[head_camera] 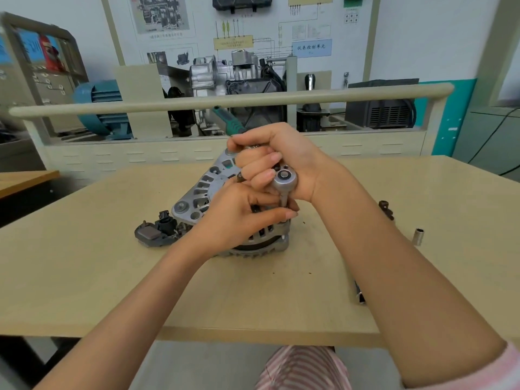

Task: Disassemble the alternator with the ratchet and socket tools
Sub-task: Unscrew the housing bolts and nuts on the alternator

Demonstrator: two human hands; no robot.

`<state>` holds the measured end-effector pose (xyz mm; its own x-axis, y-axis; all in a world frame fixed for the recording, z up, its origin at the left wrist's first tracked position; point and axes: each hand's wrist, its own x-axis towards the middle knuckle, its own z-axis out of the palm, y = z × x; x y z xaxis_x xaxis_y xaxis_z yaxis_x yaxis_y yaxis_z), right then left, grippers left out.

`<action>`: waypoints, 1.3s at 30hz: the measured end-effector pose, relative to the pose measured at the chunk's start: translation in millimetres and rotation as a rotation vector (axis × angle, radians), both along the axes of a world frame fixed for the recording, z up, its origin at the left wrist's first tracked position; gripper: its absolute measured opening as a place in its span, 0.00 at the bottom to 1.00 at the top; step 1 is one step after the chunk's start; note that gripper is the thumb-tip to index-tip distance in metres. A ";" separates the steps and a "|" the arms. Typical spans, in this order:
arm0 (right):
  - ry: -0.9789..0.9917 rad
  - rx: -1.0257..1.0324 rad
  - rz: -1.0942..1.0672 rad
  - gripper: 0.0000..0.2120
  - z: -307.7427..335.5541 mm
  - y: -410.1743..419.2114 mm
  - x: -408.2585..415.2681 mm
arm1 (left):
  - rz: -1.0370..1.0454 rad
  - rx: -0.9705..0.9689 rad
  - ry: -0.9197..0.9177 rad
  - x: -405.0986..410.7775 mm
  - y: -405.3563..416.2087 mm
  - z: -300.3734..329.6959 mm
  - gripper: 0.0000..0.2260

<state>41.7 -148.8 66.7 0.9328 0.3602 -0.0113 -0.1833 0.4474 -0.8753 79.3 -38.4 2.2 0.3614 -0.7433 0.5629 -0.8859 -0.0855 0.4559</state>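
Observation:
A silver alternator [197, 198] stands on the beige table [112, 291], its finned housing facing me. My right hand [281, 159] grips the ratchet [284, 180] near its round steel head, and the green-and-black handle [228, 119] sticks up and away to the left. A socket or extension runs down from the head toward the alternator. My left hand [242, 215] curls round that stem just under the ratchet head and rests against the alternator's top. The fastener under the tool is hidden by my fingers.
A removed dark grey regulator part [157, 232] lies left of the alternator. A loose chrome socket [418, 236] and a small dark part [386, 208] lie to the right. Another tool [359, 294] peeks out beside my right forearm. A rail and engine display stand behind the table.

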 end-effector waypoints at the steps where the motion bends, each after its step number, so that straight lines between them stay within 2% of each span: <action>1: -0.026 0.048 -0.059 0.07 -2.3 0.1 -2.8 | 0.010 0.008 -0.006 -0.2 -0.2 -0.1 0.05; 3: -0.109 0.139 -0.264 0.07 -6.6 3.1 -7.7 | 0.037 0.024 -0.040 0.3 -1.5 -1.6 0.04; 7: -0.370 0.496 -0.981 0.09 -28.6 23.0 -23.3 | 0.098 -0.038 -0.054 3.7 0.0 -5.1 0.12; 9: -0.478 0.612 -1.122 0.08 -43.6 36.8 -33.6 | 0.094 -0.044 -0.042 4.8 2.0 -5.8 0.14; 12: -0.544 0.640 -1.108 0.08 -56.0 50.9 -45.1 | 0.089 -0.017 -0.039 6.2 3.1 -5.7 0.12; 14: -0.527 0.567 -1.128 0.08 -57.9 53.1 -49.0 | 0.097 -0.028 -0.046 7.2 4.0 -6.5 0.09; 17: -0.504 0.417 -1.139 0.08 -53.7 51.8 -46.8 | 0.122 -0.016 -0.052 8.2 4.1 -7.4 0.10; 21: -0.452 0.392 -1.099 0.08 -36.4 41.7 -32.9 | 0.103 -0.035 0.015 5.2 3.4 -5.9 0.11; 23: -0.364 0.327 -1.059 0.08 -26.5 34.6 -22.0 | 0.114 -0.036 0.006 4.9 1.3 -6.4 0.15; 26: -0.185 0.196 -0.859 0.07 -13.2 23.8 -8.5 | 0.109 -0.048 0.016 5.7 -0.5 -5.4 0.14; 29: -0.038 0.142 -0.497 0.10 -3.0 10.5 -4.1 | 0.082 -0.043 0.031 4.2 -0.4 -3.8 0.18; 30: -0.010 0.109 -0.380 0.09 -1.0 6.5 -3.8 | 0.069 -0.043 0.030 3.5 -0.5 -3.3 0.15; 32: 0.023 0.024 -0.188 0.07 1.4 1.2 -3.1 | 0.034 -0.034 0.033 2.8 0.4 -2.0 0.02; 33: 0.031 -0.009 -0.127 0.07 1.8 -0.2 -2.3 | 0.032 -0.038 0.030 3.2 0.9 -2.1 0.06; 36: 0.046 0.030 -0.086 0.07 1.5 1.1 -1.3 | 0.032 -0.043 0.031 4.3 1.2 -2.6 0.05; 39: -0.009 0.144 -0.252 0.05 -3.1 8.7 -4.5 | 0.020 -0.067 0.056 3.6 1.9 -4.0 0.04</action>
